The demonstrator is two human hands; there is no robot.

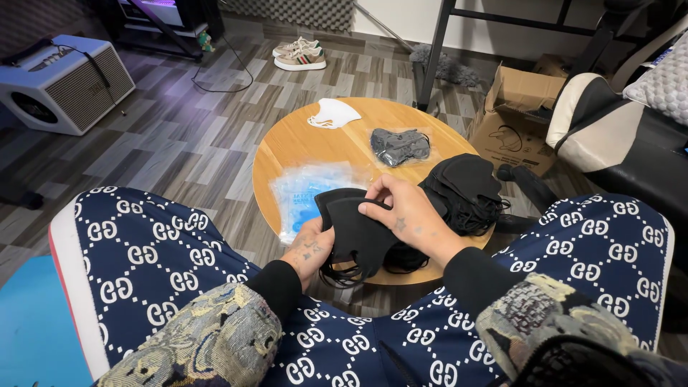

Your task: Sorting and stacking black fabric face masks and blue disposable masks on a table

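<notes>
My left hand (309, 251) grips a small stack of black face masks (355, 233) from below, with their ear loops dangling under it. My right hand (407, 215) pinches the top mask of that stack between thumb and fingers. Both hands hover over the near edge of a round wooden table (301, 140). A larger pile of black masks (466, 190) lies just right of my right hand. Clear plastic bags with blue print (304, 190) lie flat on the table left of the held masks.
A sealed bag of grey masks (400, 145) and a white mask (332, 113) lie farther back on the table. An open cardboard box (517, 115) and a chair (609, 129) stand to the right. An amplifier (64, 82) sits far left, shoes (299, 54) behind.
</notes>
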